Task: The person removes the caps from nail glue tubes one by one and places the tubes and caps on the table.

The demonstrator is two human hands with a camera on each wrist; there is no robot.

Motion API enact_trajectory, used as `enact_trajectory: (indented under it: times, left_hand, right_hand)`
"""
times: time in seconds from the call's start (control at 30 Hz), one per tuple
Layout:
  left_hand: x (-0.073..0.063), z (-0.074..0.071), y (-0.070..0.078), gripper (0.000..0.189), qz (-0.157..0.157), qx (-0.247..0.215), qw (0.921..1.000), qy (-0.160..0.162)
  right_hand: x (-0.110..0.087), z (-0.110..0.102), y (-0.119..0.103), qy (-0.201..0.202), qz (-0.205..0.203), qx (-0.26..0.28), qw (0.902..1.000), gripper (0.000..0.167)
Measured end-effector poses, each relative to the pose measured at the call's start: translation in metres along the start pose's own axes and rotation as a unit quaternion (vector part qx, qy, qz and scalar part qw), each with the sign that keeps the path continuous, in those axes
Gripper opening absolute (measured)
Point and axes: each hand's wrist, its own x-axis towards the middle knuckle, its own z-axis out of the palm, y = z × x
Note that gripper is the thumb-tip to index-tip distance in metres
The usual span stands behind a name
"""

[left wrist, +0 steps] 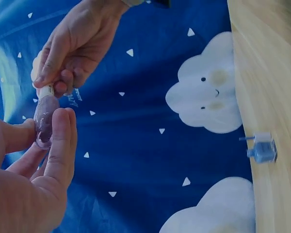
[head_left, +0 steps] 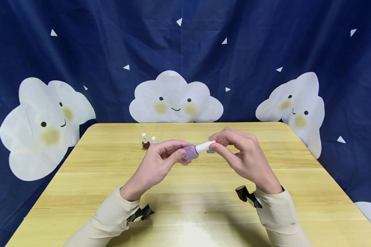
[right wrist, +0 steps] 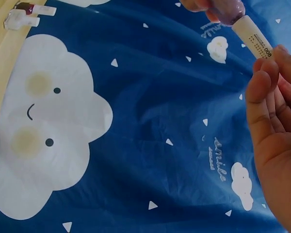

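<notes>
Pinching: left hand (head_left: 157, 164) on glossy purple bottle (head_left: 191, 153), right hand (head_left: 245, 156) on cylindrical white cap (head_left: 204, 146).

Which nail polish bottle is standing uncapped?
The blue bottle: its neck is bare, a white brush cap beside it. The purple bottle, dark red bottle and pale bottle are capped.

A bottle (head_left: 190, 153) is between left hand (head_left: 159, 161) and right hand (head_left: 245, 157), above the table (head_left: 105, 175), curtain (head_left: 154, 44) behind.
</notes>
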Motion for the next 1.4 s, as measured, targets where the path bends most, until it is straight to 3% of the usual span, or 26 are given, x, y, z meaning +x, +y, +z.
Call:
enact_trajectory:
  times: [0.4,0.77,0.9,1.0,1.1,1.27,1.4]
  left_hand:
    - [0.000,-0.004,0.002,0.030,-0.081,-0.054,0.9939,-0.051]
    - [0.000,-0.008,0.000,0.039,-0.134,-0.147,0.9755,-0.094]
    - [0.000,-0.008,0.002,0.037,-0.114,-0.120,0.9832,-0.076]
    - [0.001,-0.005,0.004,0.033,-0.087,-0.099,0.9902,-0.047]
    - [0.001,-0.001,0.004,0.029,-0.062,-0.079,0.9948,-0.017]
    - [-0.001,0.005,0.002,0.025,-0.018,-0.027,0.9991,0.026]
    - [-0.002,0.008,0.002,0.025,0.016,-0.002,0.9983,0.056]
  right_hand:
    - [-0.001,-0.001,0.002,-0.013,-0.029,0.006,0.9995,0.008]
    - [-0.001,0.000,0.004,-0.019,-0.065,0.024,0.9974,0.020]
    - [0.000,0.001,0.006,-0.006,-0.057,0.020,0.9982,0.018]
    - [-0.001,0.000,0.006,-0.004,-0.027,0.006,0.9996,0.008]
    - [-0.001,-0.001,0.005,-0.008,0.006,-0.008,0.9999,0.015]
    - [-0.001,-0.002,0.006,-0.014,0.040,-0.028,0.9987,0.012]
    - [-0.001,-0.003,0.007,-0.019,0.058,-0.043,0.9972,0.004]
